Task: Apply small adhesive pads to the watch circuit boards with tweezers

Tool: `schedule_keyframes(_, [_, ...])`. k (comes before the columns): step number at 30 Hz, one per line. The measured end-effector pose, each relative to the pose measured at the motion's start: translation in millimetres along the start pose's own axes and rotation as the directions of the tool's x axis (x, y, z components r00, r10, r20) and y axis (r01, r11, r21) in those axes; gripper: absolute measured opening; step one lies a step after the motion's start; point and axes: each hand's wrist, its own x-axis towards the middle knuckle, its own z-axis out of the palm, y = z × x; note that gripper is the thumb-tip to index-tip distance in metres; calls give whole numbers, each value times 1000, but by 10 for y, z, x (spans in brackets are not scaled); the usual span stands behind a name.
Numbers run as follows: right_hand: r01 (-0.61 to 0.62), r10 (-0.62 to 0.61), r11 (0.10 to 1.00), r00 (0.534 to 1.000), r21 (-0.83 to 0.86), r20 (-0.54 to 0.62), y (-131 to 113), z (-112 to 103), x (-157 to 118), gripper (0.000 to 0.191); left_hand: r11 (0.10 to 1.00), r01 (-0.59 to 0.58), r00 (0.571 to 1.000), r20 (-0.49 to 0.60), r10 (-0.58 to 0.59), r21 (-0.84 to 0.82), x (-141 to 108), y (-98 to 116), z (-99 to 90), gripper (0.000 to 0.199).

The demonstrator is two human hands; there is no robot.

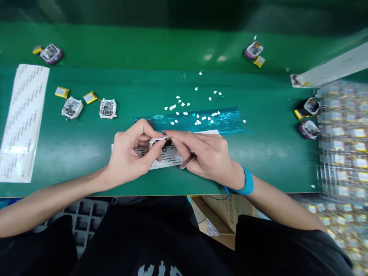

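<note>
Two hands (130,153) (205,153), white casing (154,142) (plus tool (186,161))

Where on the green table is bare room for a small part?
Free: between the long patterned sheet and the left hand; between the right hand and the rightmost purple unit. Crowded: beyond the hands, where white dots lie scattered around the blue strip.

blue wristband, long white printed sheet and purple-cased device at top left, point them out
Blue wristband (248,181): head view, middle of the band
Long white printed sheet (23,122): head view, middle
Purple-cased device (50,53): head view, its open inside
</note>
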Motion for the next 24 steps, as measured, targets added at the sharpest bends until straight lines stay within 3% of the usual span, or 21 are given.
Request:
schedule_keyframes(4, [-224, 219, 927, 974, 302, 51, -30, -53, 84, 11, 999, -42, 998, 43, 41, 32, -18, -12, -14, 13])
schedule_keyframes(8, [-301, 296, 858, 952, 416, 79, -57, -79, 95, 10, 995, -92, 991, 104, 87, 46, -23, -31, -36, 14])
schedule_keyframes(11, [-267, 250, 904, 964, 334, 94, -42, -167, 100, 11, 990, -122, 985, 129, 111, 75, 10, -3, -55, 14])
schedule_keyframes(14, [-219, 178, 931, 971, 293, 161, 9, -364, 89, 30, 971, -200, 961, 221, 168, 131, 46, 43, -60, 12])
schedule_keyframes(18, [-208, 211, 969, 978, 133, -3, 64, -625, -40, 52, 941, -297, 903, 370, 220, 164, 47, 55, -49, 9])
schedule_keyframes(21, [-381, 393, 904, 919, 192, -27, 105, -669, -203, 62, 922, -327, 895, 383, 231, 207, 35, -2, -47, 16])
schedule_keyframes(24, [-572, 591, 740, 804, 354, 63, 191, -586, -348, 30, 867, -394, 881, 392, 263, 305, 38, -98, -51, 18])
